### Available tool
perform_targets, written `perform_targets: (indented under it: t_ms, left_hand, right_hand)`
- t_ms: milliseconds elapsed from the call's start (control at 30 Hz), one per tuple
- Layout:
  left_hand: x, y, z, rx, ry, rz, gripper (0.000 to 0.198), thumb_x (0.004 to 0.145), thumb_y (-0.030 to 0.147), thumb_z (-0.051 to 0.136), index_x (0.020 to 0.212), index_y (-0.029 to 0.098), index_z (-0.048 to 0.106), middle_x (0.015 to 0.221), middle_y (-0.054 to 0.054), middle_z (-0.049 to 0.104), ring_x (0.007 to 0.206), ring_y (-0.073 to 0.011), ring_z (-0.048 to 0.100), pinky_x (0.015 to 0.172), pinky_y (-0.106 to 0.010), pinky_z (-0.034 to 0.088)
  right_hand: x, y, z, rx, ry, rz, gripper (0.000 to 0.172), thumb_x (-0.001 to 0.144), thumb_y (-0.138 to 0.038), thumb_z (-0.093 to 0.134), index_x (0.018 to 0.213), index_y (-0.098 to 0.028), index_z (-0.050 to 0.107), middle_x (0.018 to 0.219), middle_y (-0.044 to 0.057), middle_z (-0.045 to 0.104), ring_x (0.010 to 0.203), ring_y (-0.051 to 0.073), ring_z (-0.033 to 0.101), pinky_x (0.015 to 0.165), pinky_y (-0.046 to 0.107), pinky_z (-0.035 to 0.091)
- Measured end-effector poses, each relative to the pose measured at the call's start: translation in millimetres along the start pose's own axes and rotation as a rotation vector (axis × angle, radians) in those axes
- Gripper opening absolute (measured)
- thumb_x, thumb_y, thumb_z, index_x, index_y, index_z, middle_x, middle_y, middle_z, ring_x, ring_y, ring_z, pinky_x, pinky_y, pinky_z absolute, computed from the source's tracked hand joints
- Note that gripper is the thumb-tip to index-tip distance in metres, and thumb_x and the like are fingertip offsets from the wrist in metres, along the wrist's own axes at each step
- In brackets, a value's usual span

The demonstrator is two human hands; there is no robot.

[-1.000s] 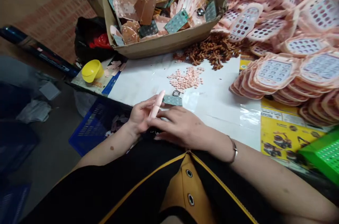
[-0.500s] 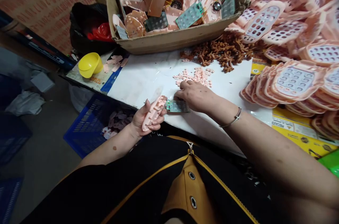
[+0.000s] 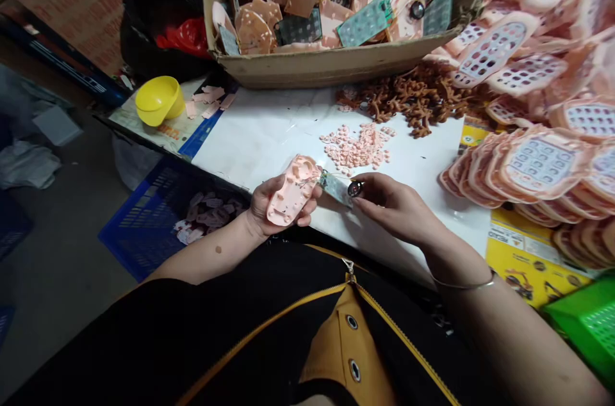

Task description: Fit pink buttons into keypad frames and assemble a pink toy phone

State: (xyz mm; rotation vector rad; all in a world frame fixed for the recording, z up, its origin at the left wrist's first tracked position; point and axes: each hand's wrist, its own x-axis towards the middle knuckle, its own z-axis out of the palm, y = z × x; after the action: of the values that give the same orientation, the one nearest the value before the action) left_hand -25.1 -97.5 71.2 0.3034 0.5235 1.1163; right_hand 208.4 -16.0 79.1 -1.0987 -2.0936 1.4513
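Note:
A pink plastic shell (image 3: 292, 193), its ribbed inside facing up, lies in my left hand (image 3: 263, 206), with the fingers closed round its edges. Thin wires run from the shell's upper end to a green circuit board (image 3: 335, 187) just right of it. My right hand (image 3: 401, 204) pinches a small round black speaker (image 3: 355, 188) between thumb and fingers, at the board's right end. Beyond that hand, small pink pieces (image 3: 358, 146) are heaped on the white work surface (image 3: 250, 130).
A cardboard box (image 3: 346, 66) of shells and boards stands at the back. Brown plastic parts (image 3: 413, 98) lie before it. Stacked pink keypad shells (image 3: 523, 162) and a green basket (image 3: 586, 323) are at right. A yellow bowl (image 3: 159, 100) and a blue crate (image 3: 139, 220) are at left.
My right hand has come away from the small pink pieces and now holds the speaker. My left hand has turned the shell so its inside faces up more. The board has tilted.

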Motion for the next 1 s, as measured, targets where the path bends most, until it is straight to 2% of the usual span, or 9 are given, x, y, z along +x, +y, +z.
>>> perform_targets:
  t_ms: [100,200,367,500,567,667,800,900,1000]
  left_hand:
    - [7,2,5.7,0.075,-0.110,0.053,0.057,0.060,0.048,0.080,0.104,0.013,0.067,0.090,-0.012,0.069,0.059,-0.0176,0.062,0.046,-0.027,0.046]
    - [9,9,15.5,0.188,-0.227,0.104,0.068,0.060,0.052,0.077,0.115,0.014,0.063,0.090,-0.012,0.068,0.058,-0.0178,0.061,0.046,-0.027,0.045]
    - [6,12,33.8,0.321,-0.270,0.106,0.094,0.055,0.057,0.075,0.136,0.016,0.049,0.088,-0.010,0.065,0.057,-0.0201,0.063,0.046,-0.030,0.046]
    - [-1,14,35.5,0.405,-0.241,0.094,0.091,0.055,0.058,0.077,0.132,0.016,0.054,0.090,-0.010,0.065,0.057,-0.0198,0.063,0.046,-0.029,0.046]
    - [-8,20,33.5,0.530,-0.236,0.094,0.084,0.057,0.050,0.080,0.131,0.018,0.057,0.096,-0.010,0.065,0.061,-0.0180,0.063,0.049,-0.027,0.046]
    - [-22,36,34.1,0.824,-0.165,0.168,0.082,0.054,0.024,0.084,0.133,0.021,0.061,0.105,-0.009,0.066,0.070,-0.0145,0.062,0.062,-0.025,0.048]
    - [-35,46,42.9,0.955,-0.112,0.297,0.094,0.044,0.005,0.084,0.134,0.018,0.062,0.116,-0.012,0.066,0.110,-0.0269,0.061,0.094,-0.030,0.046]
    - [-29,38,49.9,0.788,-0.242,0.289,0.092,0.047,0.019,0.087,0.135,0.020,0.061,0.118,-0.013,0.067,0.118,-0.0314,0.058,0.103,-0.039,0.042]
    - [-13,19,52.5,0.589,-0.418,0.197,0.086,0.054,0.042,0.086,0.133,0.018,0.061,0.108,-0.014,0.069,0.103,-0.0310,0.064,0.099,-0.047,0.044]
  right_hand:
    - [-16,-3,9,0.397,-0.033,-0.018,0.041,0.074,-0.040,0.078,0.108,-0.024,0.062,0.083,0.000,0.065,0.070,0.013,0.060,0.065,0.029,0.051]
    - [-27,-10,22,0.618,-0.031,-0.059,0.042,0.072,-0.036,0.083,0.108,-0.028,0.064,0.092,0.001,0.069,0.075,0.012,0.063,0.071,0.029,0.054]
    - [-32,-25,33,0.657,0.017,-0.200,0.026,0.078,-0.030,0.080,0.101,-0.027,0.069,0.085,-0.001,0.070,0.074,0.011,0.065,0.072,0.026,0.055]
    - [-39,-31,26,0.688,0.020,-0.218,0.027,0.078,-0.037,0.080,0.098,-0.023,0.068,0.076,-0.001,0.070,0.065,0.013,0.066,0.064,0.029,0.057]
    - [-45,-30,20,0.704,-0.006,-0.187,0.028,0.080,-0.043,0.077,0.093,-0.021,0.067,0.071,0.000,0.070,0.060,0.014,0.066,0.060,0.030,0.057]
    - [-56,-29,7,0.646,-0.040,-0.109,0.034,0.082,-0.053,0.072,0.082,-0.019,0.068,0.066,0.002,0.069,0.057,0.015,0.064,0.057,0.030,0.055]
    - [-65,-46,-15,0.365,-0.197,-0.044,0.041,0.083,-0.056,0.068,0.076,-0.016,0.067,0.064,0.005,0.068,0.057,0.014,0.060,0.055,0.027,0.050]
    - [-66,-74,-30,0.071,-0.362,-0.067,0.043,0.085,-0.057,0.064,0.074,-0.016,0.067,0.059,0.001,0.061,0.052,0.010,0.049,0.046,0.022,0.039]
    - [-60,-102,-33,-0.100,-0.369,-0.111,0.047,0.085,-0.062,0.059,0.069,-0.017,0.063,0.054,-0.003,0.052,0.049,0.008,0.041,0.043,0.022,0.031]
